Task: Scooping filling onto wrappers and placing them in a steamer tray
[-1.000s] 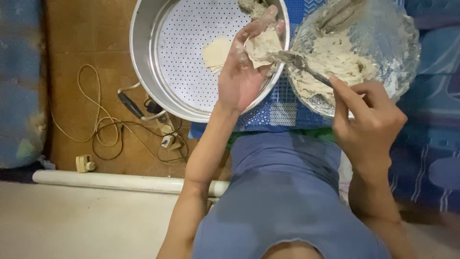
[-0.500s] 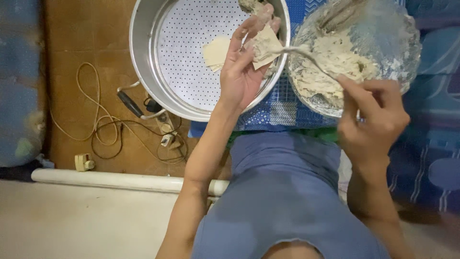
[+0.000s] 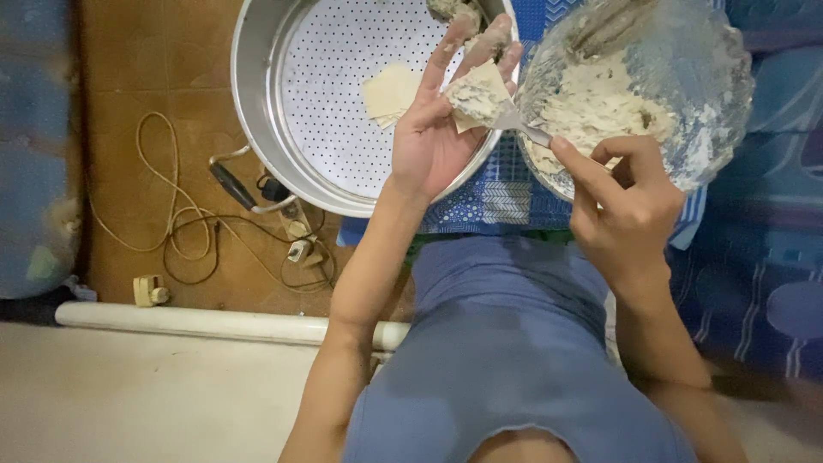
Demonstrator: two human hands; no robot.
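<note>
My left hand (image 3: pixel 437 137) lies open, fingers spread, cradling a pale square dough wrapper (image 3: pixel 477 93); my right hand (image 3: pixel 630 210) pinches a metal spoon (image 3: pixel 525 129), pressing filling onto it.

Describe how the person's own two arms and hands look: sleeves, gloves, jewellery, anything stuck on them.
Both arms are bare from the bottom edge of the picture to the fingertips: no sleeves show on either forearm. The left hand and the right hand wear no gloves, and no rings, watch or bracelet show. The left hand's fingertips look smeared with pale filling. Below them the person wears a blue-grey garment.
</note>
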